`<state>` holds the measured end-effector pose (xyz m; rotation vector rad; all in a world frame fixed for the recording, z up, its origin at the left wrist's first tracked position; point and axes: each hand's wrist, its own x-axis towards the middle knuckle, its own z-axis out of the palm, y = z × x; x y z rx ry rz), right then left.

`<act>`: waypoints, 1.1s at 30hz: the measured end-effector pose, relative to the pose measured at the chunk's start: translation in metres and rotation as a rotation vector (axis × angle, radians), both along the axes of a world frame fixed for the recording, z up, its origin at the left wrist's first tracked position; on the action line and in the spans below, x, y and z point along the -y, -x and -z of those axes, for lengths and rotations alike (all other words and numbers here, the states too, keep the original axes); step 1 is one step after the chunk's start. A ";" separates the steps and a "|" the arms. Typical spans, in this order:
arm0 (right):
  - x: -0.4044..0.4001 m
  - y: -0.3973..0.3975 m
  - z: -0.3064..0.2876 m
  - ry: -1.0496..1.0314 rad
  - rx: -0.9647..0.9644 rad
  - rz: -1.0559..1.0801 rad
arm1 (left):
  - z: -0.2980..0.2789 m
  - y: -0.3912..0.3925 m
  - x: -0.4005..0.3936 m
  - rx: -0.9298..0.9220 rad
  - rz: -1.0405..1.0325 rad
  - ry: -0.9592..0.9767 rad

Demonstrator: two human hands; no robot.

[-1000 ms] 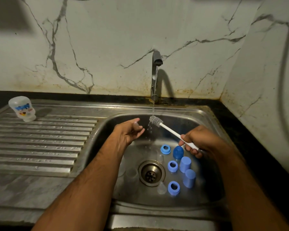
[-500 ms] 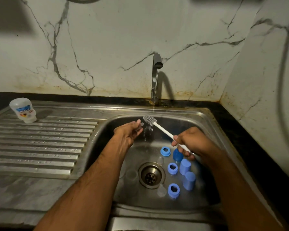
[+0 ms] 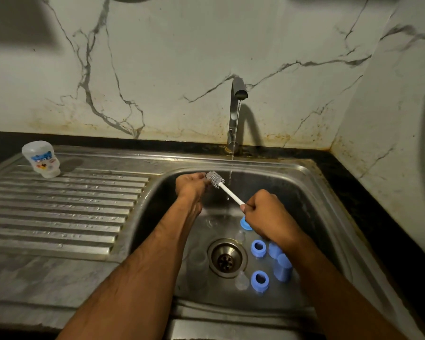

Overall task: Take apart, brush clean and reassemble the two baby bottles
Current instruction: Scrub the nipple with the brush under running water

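Head view, centre of frame: the brush (image 3: 215, 179) has swung left out of the tap (image 3: 238, 90) stream and now meets the left hand (image 3: 190, 186), which pinches a small clear part too hidden to identify. The right hand (image 3: 268, 217) grips the handle. Blue rings (image 3: 258, 247) lie below by the drain (image 3: 227, 257); scrubbing resumes.

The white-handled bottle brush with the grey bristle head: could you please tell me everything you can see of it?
The white-handled bottle brush with the grey bristle head is a thin, straight white stick, plastic by its look, ending in a short cylinder of grey bristles. It slants up and leftward over the steel sink basin. The right hand grips its lower end; the bristle head meets the fingertips of the left hand, just left of the thin stream from the tap. What the left hand holds is hidden.
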<state>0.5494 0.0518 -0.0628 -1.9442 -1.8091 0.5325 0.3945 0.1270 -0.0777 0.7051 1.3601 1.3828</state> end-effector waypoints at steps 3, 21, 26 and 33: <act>0.001 -0.004 -0.004 -0.001 -0.011 0.017 | 0.001 0.004 -0.001 0.006 0.023 -0.020; 0.004 -0.001 -0.011 0.016 -0.007 0.000 | 0.007 0.001 -0.001 -0.391 0.104 -0.154; 0.002 -0.003 -0.016 0.014 0.007 0.016 | 0.008 0.001 -0.001 -0.491 0.094 -0.163; -0.002 -0.018 -0.017 0.153 -0.337 0.008 | 0.008 0.007 -0.001 -0.293 0.088 -0.148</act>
